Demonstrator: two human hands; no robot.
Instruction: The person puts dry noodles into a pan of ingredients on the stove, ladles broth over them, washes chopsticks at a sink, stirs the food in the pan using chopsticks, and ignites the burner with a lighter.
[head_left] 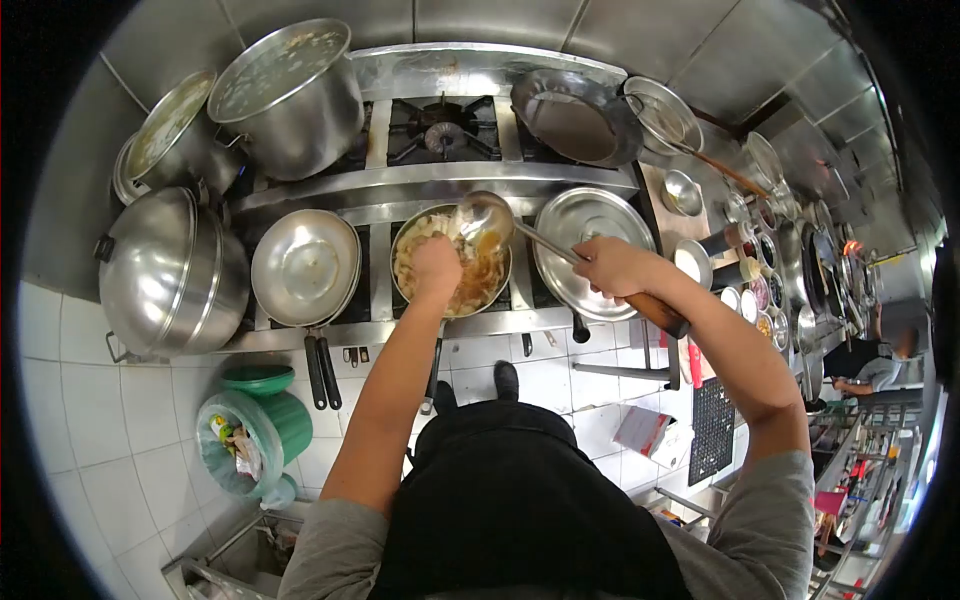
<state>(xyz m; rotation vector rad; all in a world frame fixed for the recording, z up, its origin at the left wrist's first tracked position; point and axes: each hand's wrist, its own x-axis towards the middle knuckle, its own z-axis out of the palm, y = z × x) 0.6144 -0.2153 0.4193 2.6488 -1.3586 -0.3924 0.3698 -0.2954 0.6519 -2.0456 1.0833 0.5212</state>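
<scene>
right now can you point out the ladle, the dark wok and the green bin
ladle (661,314): head view, on its wooden grip
dark wok (572,130): head view, on its inside bottom
green bin (292,422): head view, on its outer side wall

Grey short sleeves (340,545) worn; plain black apron (520,500) worn over front; feet covered by dark shoes (507,381).

A round metal pan (509,275) sat on the stove (430,180), holding pale chunks and brownish food (482,280), while a shiny, wooden-handled ladle (548,242) slanted across its rim.
</scene>
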